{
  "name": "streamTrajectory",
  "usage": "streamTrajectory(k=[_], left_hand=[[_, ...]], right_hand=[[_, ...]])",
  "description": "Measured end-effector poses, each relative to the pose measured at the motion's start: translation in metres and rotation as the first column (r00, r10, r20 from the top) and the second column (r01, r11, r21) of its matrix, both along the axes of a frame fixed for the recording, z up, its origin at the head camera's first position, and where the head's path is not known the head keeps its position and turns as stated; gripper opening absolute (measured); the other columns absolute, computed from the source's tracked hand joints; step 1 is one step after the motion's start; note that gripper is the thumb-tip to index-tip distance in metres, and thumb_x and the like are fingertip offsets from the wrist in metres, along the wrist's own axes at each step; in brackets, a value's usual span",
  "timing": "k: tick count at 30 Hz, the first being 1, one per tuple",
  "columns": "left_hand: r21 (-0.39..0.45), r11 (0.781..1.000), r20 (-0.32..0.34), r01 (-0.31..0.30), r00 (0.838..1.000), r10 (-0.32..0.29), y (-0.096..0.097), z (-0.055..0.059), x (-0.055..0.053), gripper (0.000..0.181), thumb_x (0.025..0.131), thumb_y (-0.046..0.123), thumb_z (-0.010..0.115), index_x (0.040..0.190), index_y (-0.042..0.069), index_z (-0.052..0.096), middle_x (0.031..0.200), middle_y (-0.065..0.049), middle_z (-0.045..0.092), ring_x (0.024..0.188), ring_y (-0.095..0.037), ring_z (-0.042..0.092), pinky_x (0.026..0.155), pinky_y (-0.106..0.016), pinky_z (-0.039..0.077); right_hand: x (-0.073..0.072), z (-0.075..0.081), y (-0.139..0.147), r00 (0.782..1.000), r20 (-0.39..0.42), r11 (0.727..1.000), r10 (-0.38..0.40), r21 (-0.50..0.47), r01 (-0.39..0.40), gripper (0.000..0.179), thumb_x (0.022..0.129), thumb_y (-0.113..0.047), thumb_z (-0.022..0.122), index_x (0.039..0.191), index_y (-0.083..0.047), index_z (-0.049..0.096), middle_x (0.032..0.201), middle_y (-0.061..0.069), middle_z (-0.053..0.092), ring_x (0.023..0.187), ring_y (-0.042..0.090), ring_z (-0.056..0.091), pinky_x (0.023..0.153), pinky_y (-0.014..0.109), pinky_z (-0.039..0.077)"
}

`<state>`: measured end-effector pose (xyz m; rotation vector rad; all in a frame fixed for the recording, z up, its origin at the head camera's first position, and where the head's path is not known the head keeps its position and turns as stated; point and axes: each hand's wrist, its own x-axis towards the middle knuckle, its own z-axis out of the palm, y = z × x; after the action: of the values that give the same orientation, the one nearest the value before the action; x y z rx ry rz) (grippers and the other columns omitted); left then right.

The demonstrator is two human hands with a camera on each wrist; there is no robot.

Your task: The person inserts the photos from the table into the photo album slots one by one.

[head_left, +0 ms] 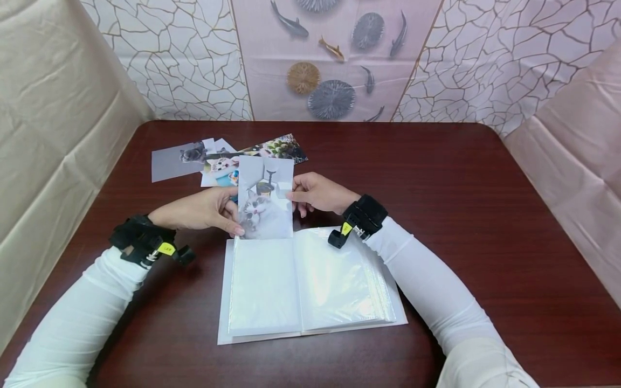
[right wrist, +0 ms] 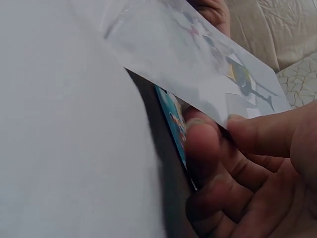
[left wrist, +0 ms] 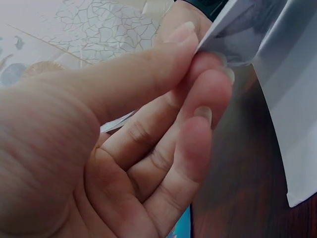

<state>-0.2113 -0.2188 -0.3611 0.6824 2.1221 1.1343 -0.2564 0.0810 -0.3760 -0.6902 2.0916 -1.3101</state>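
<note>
A photo of a cat [head_left: 266, 199] stands upright at the far edge of an open white photo album [head_left: 264, 291], its lower edge at the top of the left page's clear sleeve. My left hand [head_left: 206, 211] pinches the photo's left edge near the bottom corner; the left wrist view shows thumb and index finger [left wrist: 205, 62] on it. On the other side, my right hand [head_left: 322, 194] pinches the right edge about halfway up, thumb in front and fingers behind, as the right wrist view shows. The album's facing page [head_left: 335, 280] has a shiny clear sleeve.
Behind the photo lies a loose spread of several other photos, among them a grey cat photo [head_left: 170, 161] and a dark, leafy one [head_left: 283, 148]. The dark red-brown table [head_left: 461, 215] reaches back to a patterned cloth [head_left: 194, 64].
</note>
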Motion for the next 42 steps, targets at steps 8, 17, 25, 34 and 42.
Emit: streamTrajectory(k=[8, 17, 25, 34, 42], left_hand=[[0.0, 1.0, 0.005, 0.009, 1.0, -0.009, 0.002, 0.002, 0.001, 0.083, 0.086, 0.017, 0.082, 0.149, 0.005, 0.032, 0.085, -0.01, 0.076, 0.072, -0.03, 0.062, 0.069, -0.028, 0.05], [-0.032, 0.999, -0.005, -0.019, 1.0, 0.019, 0.001, 0.0, 0.002, 0.065, 0.087, 0.019, 0.082, 0.133, 0.0, 0.04, 0.084, -0.009, 0.075, 0.071, -0.023, 0.062, 0.068, -0.028, 0.048], [0.008, 1.0, 0.011, 0.001, 1.0, -0.001, 0.004, -0.002, 0.003, 0.058, 0.085, 0.016, 0.083, 0.129, -0.003, 0.049, 0.091, -0.011, 0.077, 0.073, -0.013, 0.064, 0.068, -0.022, 0.049], [0.049, 0.999, 0.008, 0.012, 1.0, -0.013, 0.003, 0.002, 0.005, 0.063, 0.085, 0.016, 0.083, 0.136, 0.0, 0.047, 0.101, -0.008, 0.078, 0.08, -0.016, 0.069, 0.074, -0.025, 0.056], [-0.019, 0.999, 0.009, -0.025, 1.0, 0.026, 0.003, 0.006, 0.006, 0.064, 0.084, 0.02, 0.084, 0.127, -0.003, 0.042, 0.083, -0.011, 0.076, 0.076, -0.022, 0.073, 0.077, -0.029, 0.059]], right_hand=[[-0.002, 0.001, 0.006, 0.998, 0.017, 0.998, 0.068, 0.014, -0.068, 0.017, 0.106, -0.012, 0.053, 0.1, 0.003, 0.058, 0.087, 0.02, 0.069, 0.065, 0.026, 0.062, 0.063, 0.03, 0.048], [0.001, 0.003, 0.0, 0.999, -0.038, 0.999, 0.004, -0.05, -0.006, 0.01, 0.104, -0.01, 0.056, 0.098, -0.003, 0.057, 0.077, 0.011, 0.063, 0.063, 0.031, 0.058, 0.057, 0.03, 0.046], [0.004, 0.001, -0.005, 0.999, -0.036, 0.995, -0.026, -0.101, 0.023, 0.007, 0.102, -0.005, 0.058, 0.097, -0.003, 0.053, 0.071, 0.005, 0.06, 0.066, 0.036, 0.059, 0.058, 0.033, 0.046], [0.005, 0.0, -0.007, 0.999, -0.016, 0.989, -0.052, -0.138, 0.049, 0.01, 0.099, -0.001, 0.062, 0.103, -0.002, 0.053, 0.084, 0.009, 0.066, 0.068, 0.035, 0.062, 0.058, 0.031, 0.046], [0.004, 0.0, -0.004, 0.999, 0.006, 0.993, -0.034, -0.115, 0.034, 0.012, 0.098, -0.002, 0.063, 0.101, -0.003, 0.051, 0.08, 0.004, 0.068, 0.066, 0.034, 0.06, 0.06, 0.03, 0.045]])
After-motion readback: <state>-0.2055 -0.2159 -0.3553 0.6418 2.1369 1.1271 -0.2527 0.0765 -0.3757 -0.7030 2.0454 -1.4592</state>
